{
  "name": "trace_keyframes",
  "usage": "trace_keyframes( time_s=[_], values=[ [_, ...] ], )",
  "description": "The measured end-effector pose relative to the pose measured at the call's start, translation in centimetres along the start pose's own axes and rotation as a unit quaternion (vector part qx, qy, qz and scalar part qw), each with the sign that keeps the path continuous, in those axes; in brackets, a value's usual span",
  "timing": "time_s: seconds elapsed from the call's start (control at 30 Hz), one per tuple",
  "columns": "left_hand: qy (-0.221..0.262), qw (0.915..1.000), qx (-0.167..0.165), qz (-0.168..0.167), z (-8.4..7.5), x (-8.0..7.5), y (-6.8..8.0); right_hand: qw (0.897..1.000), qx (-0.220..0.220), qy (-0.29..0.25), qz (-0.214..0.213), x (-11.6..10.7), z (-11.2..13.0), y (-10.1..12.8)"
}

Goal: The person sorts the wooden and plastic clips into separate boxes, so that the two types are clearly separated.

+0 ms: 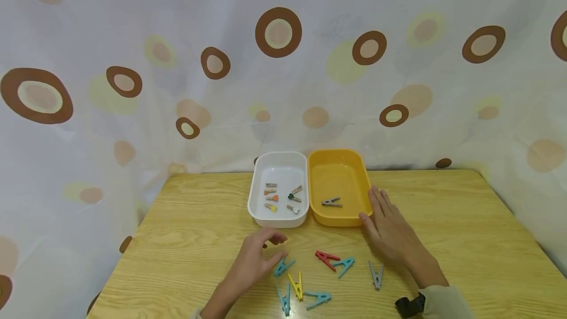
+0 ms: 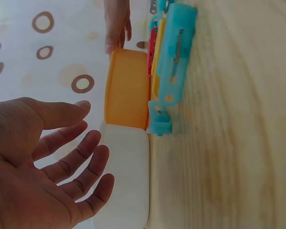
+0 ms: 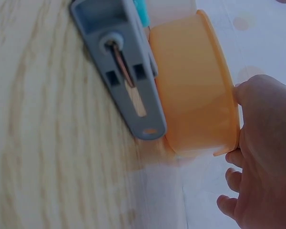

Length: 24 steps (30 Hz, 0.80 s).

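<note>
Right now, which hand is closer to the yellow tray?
Right. The right hand rests flat against the yellow tray at its right side; the left hand hovers open nearer the pegs, below the white tray.

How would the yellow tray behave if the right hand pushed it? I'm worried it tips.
The yellow tray looks like thin plastic holding one clip, so it is probably light and would slide on the smooth table. Its low, wide shape makes tipping unlikely. The right hand rests against its side.
</note>
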<state>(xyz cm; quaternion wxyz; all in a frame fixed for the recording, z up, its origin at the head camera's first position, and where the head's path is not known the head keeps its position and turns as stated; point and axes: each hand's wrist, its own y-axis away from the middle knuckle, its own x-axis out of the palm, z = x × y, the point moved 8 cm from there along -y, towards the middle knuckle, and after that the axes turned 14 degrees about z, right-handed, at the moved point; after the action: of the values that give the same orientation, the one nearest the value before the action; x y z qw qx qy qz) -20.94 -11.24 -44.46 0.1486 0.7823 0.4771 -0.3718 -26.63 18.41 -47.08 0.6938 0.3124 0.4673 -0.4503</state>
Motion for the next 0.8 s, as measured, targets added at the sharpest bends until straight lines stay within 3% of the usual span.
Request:
trace_keyframes(
  time_s=[0.47,0.8],
  values=[
    [0.005,0.9976,-0.044,0.054,2.1,1.4,1.4,1.000,-0.006,-0.009,-0.002,0.2,-0.1,-0.1],
    [-0.002,0.9938,-0.060,0.093,2.8,2.3,1.4,1.000,0.002,-0.009,0.004,0.3,-0.3,-0.1]
  ],
)
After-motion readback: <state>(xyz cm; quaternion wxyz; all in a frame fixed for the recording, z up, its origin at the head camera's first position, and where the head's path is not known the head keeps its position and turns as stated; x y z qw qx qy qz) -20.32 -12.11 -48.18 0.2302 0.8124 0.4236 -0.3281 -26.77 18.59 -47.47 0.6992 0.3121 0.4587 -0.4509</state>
